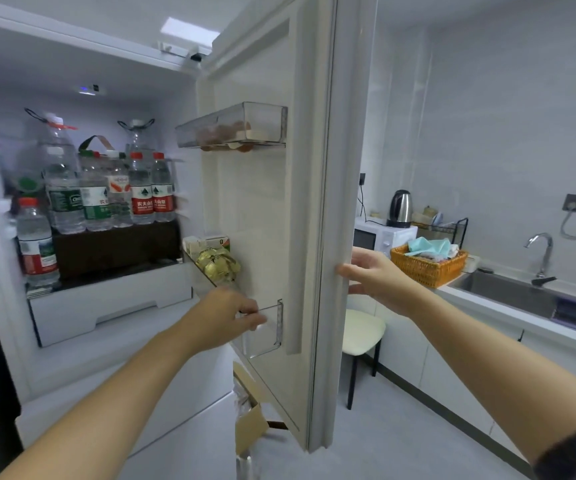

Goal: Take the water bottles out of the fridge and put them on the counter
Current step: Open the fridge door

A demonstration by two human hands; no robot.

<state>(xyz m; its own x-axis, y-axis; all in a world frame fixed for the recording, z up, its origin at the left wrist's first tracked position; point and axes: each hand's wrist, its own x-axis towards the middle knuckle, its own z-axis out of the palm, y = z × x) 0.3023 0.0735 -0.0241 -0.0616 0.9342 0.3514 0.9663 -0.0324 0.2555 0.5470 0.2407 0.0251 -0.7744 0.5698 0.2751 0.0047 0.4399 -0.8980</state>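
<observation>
Two of the water bottles (151, 194) have red labels with the writing 农夫山泉; the green labels next to them are too blurred to read. All stand inside the fridge, left of the fridge door (262, 209). The right hand (374, 280) grips the door's outer edge. The left hand (222, 315), fingers bent, is at the door's clear shelf (265, 336); I cannot tell if it grips.

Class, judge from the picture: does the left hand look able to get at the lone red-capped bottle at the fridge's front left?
Probably yes. The door is open, the bottle stands at the front with nothing before it, and the left hand seems to carry nothing.
</observation>
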